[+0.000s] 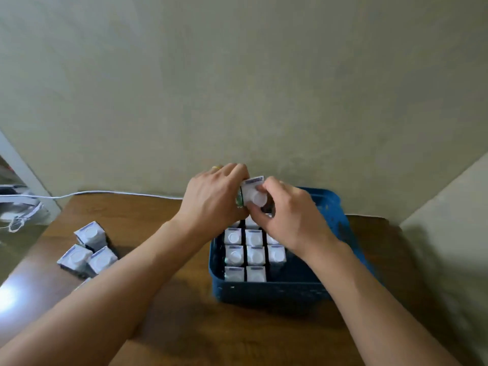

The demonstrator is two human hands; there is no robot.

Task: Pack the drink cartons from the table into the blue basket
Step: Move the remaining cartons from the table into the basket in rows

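Note:
A blue basket (272,293) stands on the wooden table (184,326), right of centre. Several white drink cartons (255,256) with round caps stand upright in rows inside it. Above the basket's far end, my left hand (214,196) and my right hand (287,215) both grip one white carton (253,190), its cap facing me. Three more cartons (89,250) stand grouped on the table at the left, and the corner of another shows behind my left forearm.
The table is pushed against a beige wall. A white cable (105,192) runs along the table's back edge toward white items at the far left. A bright glare spot lies on the table's left front.

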